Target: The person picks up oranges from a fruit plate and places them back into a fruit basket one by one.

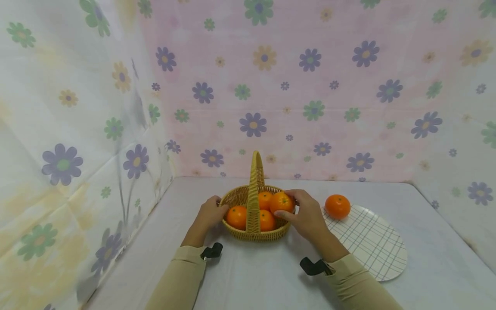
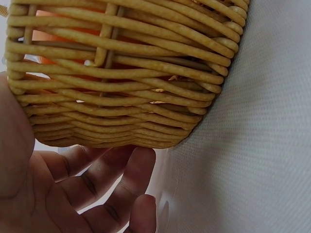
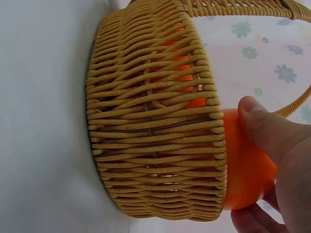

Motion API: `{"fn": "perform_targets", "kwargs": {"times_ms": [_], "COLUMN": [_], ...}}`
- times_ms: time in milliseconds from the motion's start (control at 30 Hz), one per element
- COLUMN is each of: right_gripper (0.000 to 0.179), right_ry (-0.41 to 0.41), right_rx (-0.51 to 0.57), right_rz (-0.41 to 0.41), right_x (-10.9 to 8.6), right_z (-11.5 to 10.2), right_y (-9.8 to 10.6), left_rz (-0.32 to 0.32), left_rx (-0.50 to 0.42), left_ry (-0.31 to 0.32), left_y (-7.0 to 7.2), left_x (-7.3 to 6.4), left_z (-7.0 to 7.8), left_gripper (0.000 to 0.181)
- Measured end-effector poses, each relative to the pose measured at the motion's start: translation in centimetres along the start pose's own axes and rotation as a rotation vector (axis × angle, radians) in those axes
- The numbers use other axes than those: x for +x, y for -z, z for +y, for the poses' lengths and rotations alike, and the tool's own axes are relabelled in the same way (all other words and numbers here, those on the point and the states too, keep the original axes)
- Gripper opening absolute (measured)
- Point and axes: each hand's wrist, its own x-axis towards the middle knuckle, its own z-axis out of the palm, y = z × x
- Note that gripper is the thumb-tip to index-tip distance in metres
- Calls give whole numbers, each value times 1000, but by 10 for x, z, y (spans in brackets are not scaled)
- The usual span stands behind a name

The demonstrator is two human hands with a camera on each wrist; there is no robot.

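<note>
A yellow wicker basket (image 1: 253,236) with a tall handle stands on the table and has several oranges in it. My right hand (image 1: 308,215) holds one orange (image 1: 282,203) between thumb and fingers at the basket's right rim. In the right wrist view that orange (image 3: 247,165) sits partly below the rim, beside the woven wall (image 3: 155,111). My left hand (image 1: 209,214) is at the basket's left end. The left wrist view shows its fingers (image 2: 138,174) touching the wicker side (image 2: 121,82), the thumb near the rim and mostly hidden.
Another orange (image 1: 337,206) lies at the far left edge of a white checked oval plate (image 1: 377,245), right of the basket. A white cloth covers the table (image 1: 248,275). Flower-printed sheets (image 1: 286,150) hang behind and at both sides.
</note>
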Motion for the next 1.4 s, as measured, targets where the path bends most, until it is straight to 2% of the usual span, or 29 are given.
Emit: {"fn": "perform_targets", "kwargs": {"times_ms": [267, 700, 1000, 1300, 1400], "right_gripper": [70, 73, 71, 71, 73], "right_ry": [49, 14, -28, -46, -77], "right_rx": [-26, -74, -73, -95, -107], "right_rz": [9, -22, -89, -79, -80], "right_x": [-1, -1, 0, -2, -1], "right_z": [3, 5, 4, 4, 3], "right_y": [-4, -7, -9, -12, -12], "left_rz": [4, 5, 4, 5, 10], "left_rx": [-5, 0, -9, -5, 0], "left_ry": [0, -9, 5, 3, -2], "left_y": [0, 1, 0, 0, 0], "left_x": [0, -1, -1, -2, -2], "left_z": [0, 2, 0, 1, 2], "left_gripper": [41, 40, 41, 40, 40]}}
